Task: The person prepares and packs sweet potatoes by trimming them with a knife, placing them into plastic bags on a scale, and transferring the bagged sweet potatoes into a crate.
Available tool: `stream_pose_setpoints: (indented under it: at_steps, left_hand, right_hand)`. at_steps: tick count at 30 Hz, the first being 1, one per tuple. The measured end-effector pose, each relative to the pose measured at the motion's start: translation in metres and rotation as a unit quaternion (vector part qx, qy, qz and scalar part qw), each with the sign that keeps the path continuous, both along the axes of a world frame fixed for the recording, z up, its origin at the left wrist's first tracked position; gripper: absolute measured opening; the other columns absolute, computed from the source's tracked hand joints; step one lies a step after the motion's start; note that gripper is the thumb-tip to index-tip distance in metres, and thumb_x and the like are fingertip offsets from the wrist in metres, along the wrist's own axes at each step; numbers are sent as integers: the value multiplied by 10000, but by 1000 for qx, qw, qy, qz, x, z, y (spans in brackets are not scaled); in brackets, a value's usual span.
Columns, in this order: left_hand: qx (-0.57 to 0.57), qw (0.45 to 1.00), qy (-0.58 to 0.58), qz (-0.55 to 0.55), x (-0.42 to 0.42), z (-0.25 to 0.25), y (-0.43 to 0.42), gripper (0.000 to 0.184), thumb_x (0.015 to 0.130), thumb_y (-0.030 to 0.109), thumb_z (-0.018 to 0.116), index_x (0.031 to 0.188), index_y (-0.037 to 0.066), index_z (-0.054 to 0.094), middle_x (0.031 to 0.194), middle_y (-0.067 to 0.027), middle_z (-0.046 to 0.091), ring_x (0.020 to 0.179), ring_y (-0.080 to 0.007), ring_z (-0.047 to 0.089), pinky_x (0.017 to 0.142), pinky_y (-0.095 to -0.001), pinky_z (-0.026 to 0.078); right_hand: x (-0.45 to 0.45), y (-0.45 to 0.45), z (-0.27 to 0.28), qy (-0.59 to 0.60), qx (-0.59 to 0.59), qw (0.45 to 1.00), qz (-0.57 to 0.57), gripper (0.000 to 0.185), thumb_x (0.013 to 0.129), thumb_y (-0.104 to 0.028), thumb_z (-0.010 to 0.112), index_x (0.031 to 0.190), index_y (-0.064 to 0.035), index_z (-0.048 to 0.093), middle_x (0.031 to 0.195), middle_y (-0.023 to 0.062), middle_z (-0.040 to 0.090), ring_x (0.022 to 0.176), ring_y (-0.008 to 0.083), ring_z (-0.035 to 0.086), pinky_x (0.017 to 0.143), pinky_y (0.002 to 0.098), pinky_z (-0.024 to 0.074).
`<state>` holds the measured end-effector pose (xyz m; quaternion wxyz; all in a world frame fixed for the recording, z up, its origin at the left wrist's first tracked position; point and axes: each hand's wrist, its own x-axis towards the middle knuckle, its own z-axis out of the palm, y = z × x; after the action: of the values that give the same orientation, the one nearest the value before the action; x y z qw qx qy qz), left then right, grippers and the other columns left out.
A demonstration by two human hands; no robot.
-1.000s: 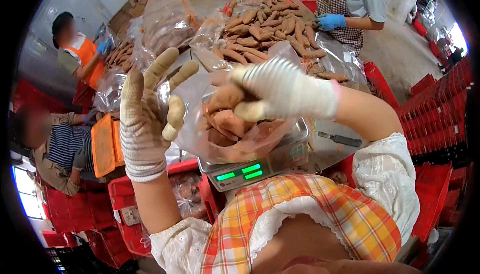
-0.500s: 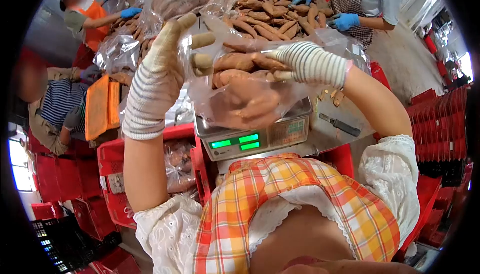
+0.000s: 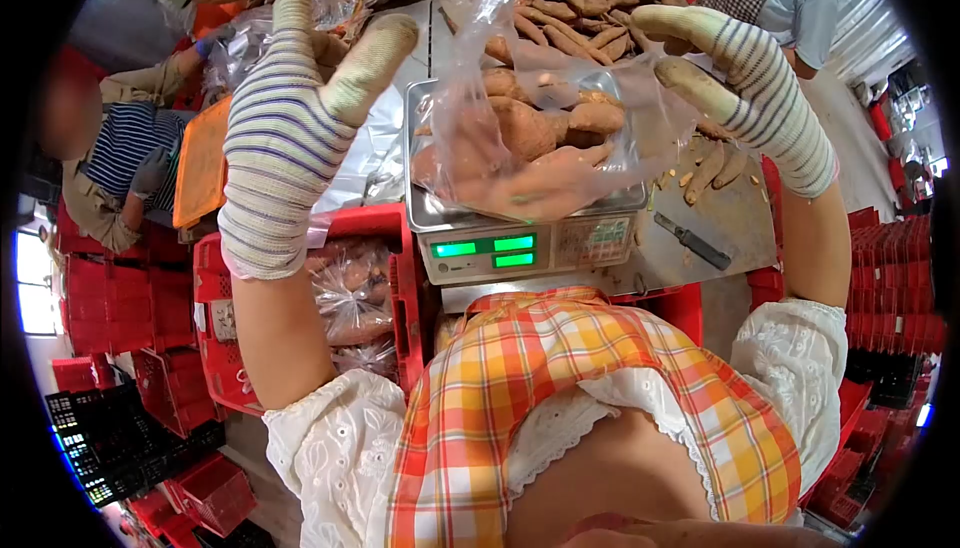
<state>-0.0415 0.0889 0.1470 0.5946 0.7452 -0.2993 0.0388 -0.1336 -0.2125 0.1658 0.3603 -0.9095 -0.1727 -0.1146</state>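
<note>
A clear plastic bag of sweet potatoes (image 3: 530, 133) rests on the metal pan of a digital scale (image 3: 590, 248) with green lit displays. My left hand (image 3: 285, 138), in a striped knit glove, is raised to the left of the bag, thumb and fingers apart, holding nothing. On the other side, my right hand (image 3: 765, 88), gloved alike, has its thumb and fingers spread beside the bag's loose right edge. Whether its thumb touches the film I cannot tell. A knife (image 3: 692, 242) lies on the table right of the scale.
Loose sweet potatoes (image 3: 575, 8) are heaped at the back. A red crate (image 3: 408, 298) with filled bags stands left of the scale. Co-workers are at the far left and back right, one near an orange crate (image 3: 200, 163). Red crates (image 3: 895, 258) are stacked at right.
The bag now sits lower on the scale pan, its top standing loose. Both my hands have moved outward, away from it, and my right hand has let go of the bag and sweet potatoes.
</note>
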Motion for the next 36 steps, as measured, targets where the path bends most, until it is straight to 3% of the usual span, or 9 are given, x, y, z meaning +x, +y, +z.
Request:
stream_pose_setpoints:
  at_steps: [9, 12, 14, 17, 19, 21, 26, 31, 36]
  left_hand:
    - [517, 845, -113, 79, 3, 3, -59, 625, 873, 289, 583, 1374, 23, 319, 1008, -133, 637, 885, -150, 622, 777, -338, 505]
    - [45, 989, 59, -132, 33, -15, -56, 576, 850, 213, 571, 1340, -3, 360, 908, -130, 646, 811, -209, 624, 781, -350, 507]
    - [-270, 877, 338, -211, 55, 5, -41, 517, 833, 173, 575, 1277, -44, 423, 925, -134, 640, 863, -228, 612, 836, -373, 496]
    - [-197, 942, 104, -250, 65, 42, -35, 518, 798, 63, 506, 1298, -42, 419, 1222, -150, 555, 1111, -244, 549, 986, -382, 416]
    - [-101, 971, -60, -207, 60, 45, -39, 569, 774, -34, 459, 1338, -17, 385, 1271, -128, 523, 1157, -234, 515, 1003, -362, 393]
    - [87, 951, -288, -66, 81, 30, -40, 583, 822, -47, 548, 1368, 45, 366, 1241, -76, 531, 1119, -199, 519, 969, -321, 404]
    - [-76, 959, 157, -222, 86, 24, -44, 697, 811, 221, 697, 1369, 20, 331, 1156, -163, 572, 918, -170, 586, 750, -262, 461]
    - [-85, 945, 193, -249, 68, 19, -101, 772, 791, 224, 712, 1391, 23, 270, 1068, -100, 562, 878, -191, 574, 762, -300, 469]
    - [-124, 926, 238, -265, 76, 16, -86, 765, 832, 211, 664, 1426, 81, 199, 1156, -166, 541, 989, -240, 578, 862, -348, 471]
  right_hand:
    - [0, -9, -40, -16, -371, 921, 115, 708, 586, -425, 760, 1195, -128, 557, 1264, 131, 509, 1245, 281, 398, 1075, 442, 259]
    - [24, -53, -52, 54, -706, 706, 25, 386, 650, -271, 712, 1004, -135, 643, 1187, 106, 575, 1210, 267, 448, 1122, 463, 192]
    - [35, -49, -12, 91, -828, 549, -71, 135, 705, -157, 648, 827, -104, 671, 916, 53, 680, 1094, 215, 547, 1120, 461, 201]
    - [46, -78, 41, -114, -199, 970, -86, 241, 644, 87, 646, 855, -29, 633, 662, 84, 579, 605, 110, 523, 571, 262, 473]
    - [45, -52, 56, -136, -13, 990, -25, 307, 689, 76, 644, 986, 48, 574, 909, 68, 646, 894, 98, 563, 837, 280, 479]
    - [52, -38, 61, -165, -89, 970, -152, 212, 764, -180, 663, 842, -2, 578, 695, 152, 595, 633, 236, 577, 603, 349, 462]
    - [92, -27, 24, 44, 23, 980, -193, 293, 819, -269, 619, 974, -23, 654, 706, 34, 603, 660, 107, 585, 615, 253, 491]
    - [91, 32, -5, -179, -59, 982, 2, 379, 788, -109, 635, 1154, -27, 575, 842, -5, 640, 730, 93, 568, 646, 238, 459]
    - [97, 8, -3, -62, 13, 997, 42, 500, 782, -74, 625, 1264, -36, 496, 915, 62, 661, 777, 130, 593, 665, 283, 471]
